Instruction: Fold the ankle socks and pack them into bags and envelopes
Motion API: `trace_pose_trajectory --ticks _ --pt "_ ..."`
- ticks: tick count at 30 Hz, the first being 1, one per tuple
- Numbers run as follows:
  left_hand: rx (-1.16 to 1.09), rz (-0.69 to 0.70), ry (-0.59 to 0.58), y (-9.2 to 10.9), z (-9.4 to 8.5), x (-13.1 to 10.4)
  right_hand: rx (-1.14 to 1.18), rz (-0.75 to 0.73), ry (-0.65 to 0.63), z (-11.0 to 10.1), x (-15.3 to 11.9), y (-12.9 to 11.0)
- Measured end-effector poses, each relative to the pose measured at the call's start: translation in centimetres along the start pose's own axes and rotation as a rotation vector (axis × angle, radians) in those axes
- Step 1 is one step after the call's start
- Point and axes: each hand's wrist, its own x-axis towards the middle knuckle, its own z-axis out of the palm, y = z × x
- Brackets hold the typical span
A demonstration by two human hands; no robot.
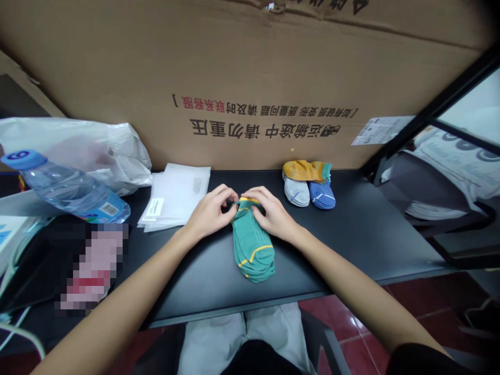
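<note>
At the centre of the frame, a stack of green socks (253,245) lies on the black table (351,234), toes toward the lower edge, and the step in hand appears to be working the cuff end — the left hand (214,211) pinches its left edge between thumb and finger, while the right hand (273,213) grips the other side, thumb on top. The next move probably calls for a firm hold on all the layers so none slips out. Of the containers, the blue-capped bottle (70,185) lies tilted at the left, its fill hard to tell; behind it, a translucent plastic bag (125,151) hides whatever it holds; and the flat white packets (179,187), left of centre, show labels but no contents
</note>
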Motion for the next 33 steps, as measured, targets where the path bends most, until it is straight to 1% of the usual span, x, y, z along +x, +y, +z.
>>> trace_pose_trajectory --ticks 2,6,9,11,13,14,16,19,23,25,28,31,33 --pt "-0.08 0.0 0.017 0.2 0.1 0.1 -0.024 0.011 -0.008 0.1 -0.1 0.4" --pt "-0.292 -0.04 -0.033 0.9 0.3 0.2 -0.111 0.016 -0.025 0.2 -0.3 0.9" --pt "-0.344 -0.095 -0.05 1.2 0.1 0.2 -0.148 0.022 0.0 0.2 -0.3 0.9" --pt "-0.283 -0.107 -0.023 1.0 -0.1 0.2 -0.142 0.017 0.015 0.3 -0.2 0.6" --pt "-0.153 -0.088 0.008 0.5 -0.2 0.2 -0.115 0.0 0.024 0.3 -0.2 0.2" --pt "-0.088 -0.078 0.005 0.2 -0.2 0.1 -0.094 -0.012 0.026 0.3 -0.2 0.0" --pt "-0.009 -0.074 -0.045 -0.4 0.0 0.0 -0.052 -0.041 0.021 0.2 -0.1 -0.4" --pt "-0.02 -0.121 -0.11 -0.9 0.5 -0.2 -0.028 -0.081 0.01 0.1 0.0 -0.6" --pt "-0.065 -0.212 -0.075 -1.3 0.9 -0.3 0.002 -0.123 0.025 0.1 0.0 -0.8" --pt "-0.047 -0.226 -0.076 -1.5 0.8 -0.2 0.034 -0.129 0.035 0.2 0.0 -0.9" --pt "-0.017 -0.202 -0.079 -1.5 0.6 -0.2 0.049 -0.124 0.043 0.3 0.0 -1.0" --pt "0.017 -0.135 -0.051 -1.3 0.3 -0.1 0.04 -0.092 0.035 0.3 0.0 -1.1" --pt "0.046 -0.084 -0.036 -1.0 0.1 -0.1 0.026 -0.062 0.006 0.2 0.0 -0.9"
